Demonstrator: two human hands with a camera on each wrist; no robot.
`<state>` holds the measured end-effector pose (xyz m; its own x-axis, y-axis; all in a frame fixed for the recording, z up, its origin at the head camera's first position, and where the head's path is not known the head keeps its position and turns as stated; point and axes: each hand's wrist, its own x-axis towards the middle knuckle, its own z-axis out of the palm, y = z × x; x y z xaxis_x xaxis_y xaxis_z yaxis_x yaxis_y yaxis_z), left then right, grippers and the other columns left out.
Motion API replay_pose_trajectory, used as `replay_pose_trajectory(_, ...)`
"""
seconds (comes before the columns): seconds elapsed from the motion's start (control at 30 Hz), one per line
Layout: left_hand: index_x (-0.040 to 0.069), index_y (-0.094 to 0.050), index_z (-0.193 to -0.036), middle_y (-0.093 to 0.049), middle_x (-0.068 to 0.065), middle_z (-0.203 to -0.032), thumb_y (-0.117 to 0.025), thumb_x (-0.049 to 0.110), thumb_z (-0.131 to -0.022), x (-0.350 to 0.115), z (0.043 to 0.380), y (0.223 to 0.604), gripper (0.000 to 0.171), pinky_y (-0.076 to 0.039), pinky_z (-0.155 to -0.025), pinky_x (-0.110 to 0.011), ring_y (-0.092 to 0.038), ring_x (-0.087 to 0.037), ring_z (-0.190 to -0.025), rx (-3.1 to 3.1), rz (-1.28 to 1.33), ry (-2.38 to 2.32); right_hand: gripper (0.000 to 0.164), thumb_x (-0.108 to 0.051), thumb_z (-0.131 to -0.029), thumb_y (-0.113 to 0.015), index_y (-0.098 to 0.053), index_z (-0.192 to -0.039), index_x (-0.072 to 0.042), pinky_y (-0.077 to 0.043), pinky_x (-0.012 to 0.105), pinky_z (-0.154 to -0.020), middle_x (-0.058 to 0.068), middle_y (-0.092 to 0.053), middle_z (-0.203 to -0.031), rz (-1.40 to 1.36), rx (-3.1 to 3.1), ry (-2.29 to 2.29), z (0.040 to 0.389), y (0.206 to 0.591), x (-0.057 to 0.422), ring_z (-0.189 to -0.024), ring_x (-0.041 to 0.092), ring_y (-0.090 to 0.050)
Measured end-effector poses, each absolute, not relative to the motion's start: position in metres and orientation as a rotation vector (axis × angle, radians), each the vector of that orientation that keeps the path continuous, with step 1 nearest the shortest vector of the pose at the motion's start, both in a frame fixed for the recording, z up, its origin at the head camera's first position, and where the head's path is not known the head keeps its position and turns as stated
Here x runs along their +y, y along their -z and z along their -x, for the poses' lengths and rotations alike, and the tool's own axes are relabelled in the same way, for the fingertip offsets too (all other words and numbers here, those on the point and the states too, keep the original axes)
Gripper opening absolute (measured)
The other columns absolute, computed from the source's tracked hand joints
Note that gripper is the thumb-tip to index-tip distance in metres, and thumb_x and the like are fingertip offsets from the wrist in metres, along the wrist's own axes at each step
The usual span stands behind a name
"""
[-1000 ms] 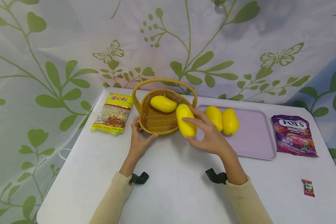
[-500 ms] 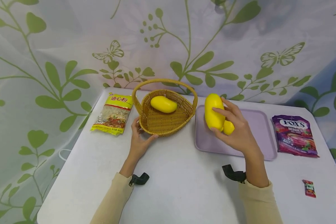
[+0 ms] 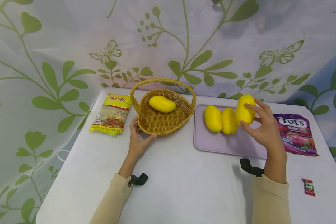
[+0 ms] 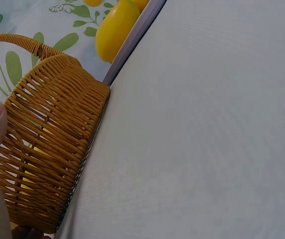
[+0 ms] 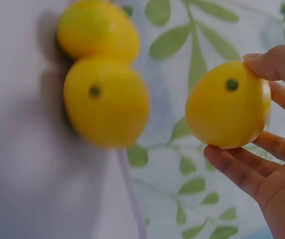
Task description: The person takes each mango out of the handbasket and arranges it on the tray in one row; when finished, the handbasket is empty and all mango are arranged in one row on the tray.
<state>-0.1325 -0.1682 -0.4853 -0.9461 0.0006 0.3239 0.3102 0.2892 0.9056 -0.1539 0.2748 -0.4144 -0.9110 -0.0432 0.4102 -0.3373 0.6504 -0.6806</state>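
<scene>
Moved toward three o'clock: held mango (image 3: 245, 109), right hand (image 3: 266, 130) gripping, over tray (image 3: 217, 144); left hand (image 3: 137, 143) grips basket (image 3: 161, 122); one remaining mango (image 3: 162, 104) inside.

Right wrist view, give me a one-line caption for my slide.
Right grip holding one yellow fruit, apart from two others on a lilac tray.

— What is the basket (image 4: 57, 114) made of?
— Woven, ridged wicker-like strands, faintly shiny.
— And the yellow fruits (image 3: 245, 109)?
— Smooth-skinned, softly glossy. The tray (image 3: 217, 144) looks like smooth matt plastic; the purple bag (image 3: 296, 135), shiny, crinkled film.
</scene>
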Motion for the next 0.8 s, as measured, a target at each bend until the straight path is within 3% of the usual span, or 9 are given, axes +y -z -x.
replay_pose_trajectory(0.17,-0.003,-0.013,-0.15,-0.039,-0.034,-0.138,-0.079,0.002,-0.079,-0.168,0.131,0.484,0.097,-0.037,-0.091,-0.061,-0.043,-0.047,-0.117,-2.304,0.276,1.707,0.064,-0.005,-0.079,-0.078,-0.055,-0.139,-0.013,-0.035,0.001,-0.087,0.014,-0.03,-0.158,-0.175,-2.676,-1.136,0.153,0.424,0.29,-0.133,0.048,-0.04)
replay_pose_trajectory(0.27,-0.003,-0.013,-0.15,-0.039,-0.034,-0.138,-0.079,0.002,-0.079,-0.168,0.132,0.484,0.097,-0.037,-0.091,-0.061,-0.043,-0.047,-0.117,-2.303,0.278,1.708,0.065,-0.011,-0.083,-0.077,-0.052,-0.142,-0.014,-0.046,0.026,-0.097,0.015,-0.027,-0.159,-0.128,-2.772,-1.109,0.153,0.429,0.296,-0.132,0.05,-0.04)
replay_pose_trajectory(0.33,-0.003,-0.014,-0.15,-0.039,-0.035,-0.138,-0.079,0.002,-0.079,-0.168,0.132,0.485,0.097,-0.037,-0.091,-0.06,-0.043,-0.047,-0.118,-2.303,0.281,1.707,0.065,-0.012,-0.084,-0.076,-0.05,-0.144,-0.013,-0.045,0.048,-0.097,0.016,-0.026,-0.159,-0.117,-2.811,-1.098,0.153,0.433,0.3,-0.132,0.05,-0.039)
replay_pose_trajectory(0.43,-0.003,-0.014,-0.15,-0.039,-0.035,-0.138,-0.079,0.002,-0.079,-0.167,0.133,0.485,0.097,-0.037,-0.091,-0.06,-0.043,-0.047,-0.118,-2.301,0.286,1.709,0.066,-0.014,-0.085,-0.076,-0.048,-0.144,-0.01,-0.04,0.065,-0.093,0.018,-0.023,-0.16,-0.106,-2.852,-1.096,0.154,0.437,0.304,-0.132,0.053,-0.037)
replay_pose_trajectory(0.8,-0.003,-0.013,-0.15,-0.039,-0.035,-0.139,-0.079,0.002,-0.079,-0.168,0.132,0.484,0.097,-0.036,-0.092,-0.062,-0.043,-0.048,-0.118,-2.301,0.283,1.71,0.062,-0.008,-0.085,-0.073,-0.048,-0.142,-0.001,-0.038,0.072,-0.092,0.027,-0.021,-0.156,-0.258,-2.914,-1.135,0.158,0.448,0.309,-0.129,0.056,-0.033)
